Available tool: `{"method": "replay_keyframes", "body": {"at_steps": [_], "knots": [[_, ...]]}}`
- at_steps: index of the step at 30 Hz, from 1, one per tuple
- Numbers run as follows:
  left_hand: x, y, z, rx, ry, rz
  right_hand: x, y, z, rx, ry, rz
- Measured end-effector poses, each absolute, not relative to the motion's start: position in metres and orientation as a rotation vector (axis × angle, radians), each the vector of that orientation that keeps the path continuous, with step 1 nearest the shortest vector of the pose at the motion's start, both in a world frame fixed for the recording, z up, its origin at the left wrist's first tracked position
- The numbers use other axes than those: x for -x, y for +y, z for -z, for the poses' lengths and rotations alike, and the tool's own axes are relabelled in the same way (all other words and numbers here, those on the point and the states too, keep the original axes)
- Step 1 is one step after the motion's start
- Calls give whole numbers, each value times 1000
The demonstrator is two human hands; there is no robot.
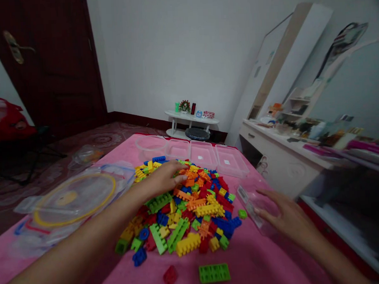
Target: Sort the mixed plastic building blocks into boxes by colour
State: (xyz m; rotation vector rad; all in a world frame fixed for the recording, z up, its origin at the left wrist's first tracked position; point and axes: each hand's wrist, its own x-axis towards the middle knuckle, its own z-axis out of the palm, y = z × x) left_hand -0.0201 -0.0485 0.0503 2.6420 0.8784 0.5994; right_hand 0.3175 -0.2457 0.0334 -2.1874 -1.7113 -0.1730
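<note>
A heap of coloured plastic bricks [186,205] lies on a pink cloth [259,261]. My left hand [161,179] reaches across the heap, palm down, its fingers curled onto orange bricks near the top of the pile. What the fingers hold, if anything, is hidden. My right hand [284,217] rests at the right of the heap with fingers spread on a small clear plastic box [253,204]. A green flat brick [214,273] and a red brick [170,276] lie apart at the front.
Three clear containers [206,154] stand in a row behind the heap. A clear zip bag with a yellow ring [73,201] lies at the left. A white dresser [282,154] stands right; a small white table [191,118] and a dark door [52,60] are beyond.
</note>
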Motion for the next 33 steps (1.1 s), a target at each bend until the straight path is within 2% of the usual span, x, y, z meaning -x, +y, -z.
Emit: {"method": "replay_keyframes", "body": {"at_steps": [6,13,18,25,28,33], "knots": [[20,-66,-26,-2702,944,-568,-298,-248,-22,2138,-1705,-50],[19,-62,-11,-2723,950,-683,-304,-204,-26,2204,-1690,138],[20,-61,-9,-2721,952,-697,-275,-220,-30,1713,-1775,572],[19,-64,-12,-2732,980,-685,-183,-291,-15,1083,-2627,471],[20,-66,-12,-2729,984,-691,-170,-278,-5,1164,-2680,435],[19,-66,-19,-2686,992,-718,-186,-224,0,1441,-2378,480]]}}
